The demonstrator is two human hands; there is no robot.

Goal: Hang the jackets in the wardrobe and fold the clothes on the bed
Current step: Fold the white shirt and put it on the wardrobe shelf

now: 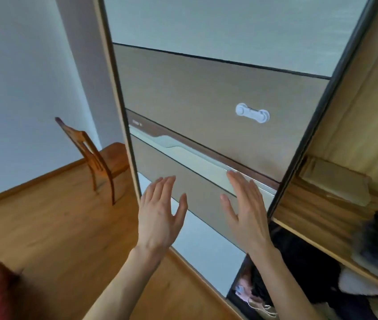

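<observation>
The way ahead is blocked by the sliding wardrobe door [206, 100]. To its right an opening is left, partly filled by dark clothes [303, 269] beneath a shelf [322, 241]. Bare floor [56, 227] lies leftward, broken by a chair [97, 158].

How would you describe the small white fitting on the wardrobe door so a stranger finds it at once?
Start at the sliding wardrobe door. On its brown middle panel, near the right edge, sits the white latch. It is dumbbell-shaped, the only white piece on that panel.

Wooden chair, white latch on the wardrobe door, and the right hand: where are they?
wooden chair [95, 155], head view, on its backrest.
white latch [252, 113], head view, on its middle bar.
right hand [248, 211], head view, on its back.
</observation>
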